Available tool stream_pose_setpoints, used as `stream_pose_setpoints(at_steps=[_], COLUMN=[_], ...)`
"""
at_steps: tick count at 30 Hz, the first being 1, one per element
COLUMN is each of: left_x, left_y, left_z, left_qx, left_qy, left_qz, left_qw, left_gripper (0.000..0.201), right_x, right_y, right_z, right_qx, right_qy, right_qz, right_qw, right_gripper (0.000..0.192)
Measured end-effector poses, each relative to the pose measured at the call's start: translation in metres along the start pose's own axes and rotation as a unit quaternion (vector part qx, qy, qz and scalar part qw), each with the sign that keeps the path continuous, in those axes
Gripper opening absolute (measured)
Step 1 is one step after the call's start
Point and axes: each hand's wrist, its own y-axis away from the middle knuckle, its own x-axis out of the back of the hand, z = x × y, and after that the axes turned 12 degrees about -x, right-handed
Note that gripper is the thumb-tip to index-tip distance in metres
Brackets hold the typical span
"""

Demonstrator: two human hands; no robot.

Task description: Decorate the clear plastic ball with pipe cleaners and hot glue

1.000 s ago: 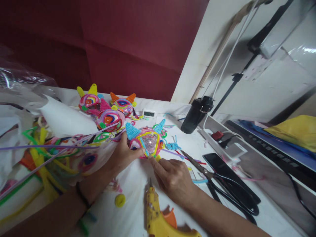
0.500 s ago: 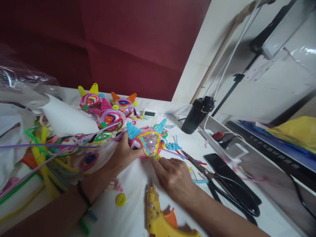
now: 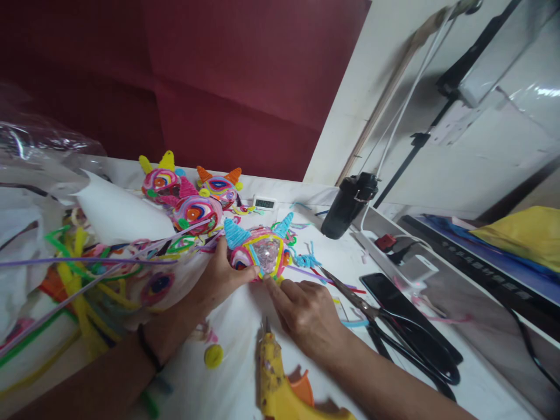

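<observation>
A clear ball decorated with pipe cleaners (image 3: 266, 254), with two light-blue horns and a yellow outline on its clear face, rests on the white tabletop. My left hand (image 3: 221, 271) grips its left side, thumb across the lower front. My right hand (image 3: 301, 309) is closed, its index fingertip pressed to the ball's bottom edge near the left thumb; the right thumb is hidden. Below my hands lies a yellow glue gun (image 3: 280, 379) with an orange trigger, nozzle pointing at the ball. A small yellow coil (image 3: 214, 356) sits to its left.
Several similar horned balls (image 3: 198, 212) stand behind, near a small digital clock (image 3: 264, 203). Loose pipe cleaners (image 3: 83, 274) heap at left. On the right lie scissors (image 3: 371, 310), a black phone (image 3: 411, 318) and a power strip (image 3: 394, 256); a black bottle (image 3: 349, 205) stands behind them.
Both hands stay in almost the same place on the ball. The view has shifted very slightly; nothing has been let go or picked up.
</observation>
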Motion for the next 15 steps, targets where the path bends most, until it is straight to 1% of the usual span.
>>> stream_pose_setpoints(at_steps=[4, 8, 12, 15], left_x=[-0.0021, -0.0042, -0.0049, -0.0051], left_y=[0.0028, 0.0047, 0.0057, 0.006], left_z=[0.0029, 0.0043, 0.0017, -0.0014], left_qx=[0.002, 0.009, 0.007, 0.005], left_qy=[-0.002, -0.01, -0.01, -0.006], left_qz=[-0.002, 0.005, -0.005, 0.001], left_qw=[1.0, 1.0, 1.0, 1.0], left_gripper=[0.07, 0.073, 0.072, 0.073], right_x=[0.0002, 0.0002, 0.0001, -0.0002], right_y=[-0.0002, -0.0006, -0.0021, -0.0028], right_z=[-0.0003, -0.001, -0.0014, -0.0017], right_qx=[-0.002, -0.009, -0.011, -0.012], right_qy=[-0.003, -0.013, -0.028, -0.024], right_qz=[-0.002, -0.005, 0.001, -0.001], right_qw=[1.0, 1.0, 1.0, 1.0], right_gripper=[0.029, 0.031, 0.03, 0.029])
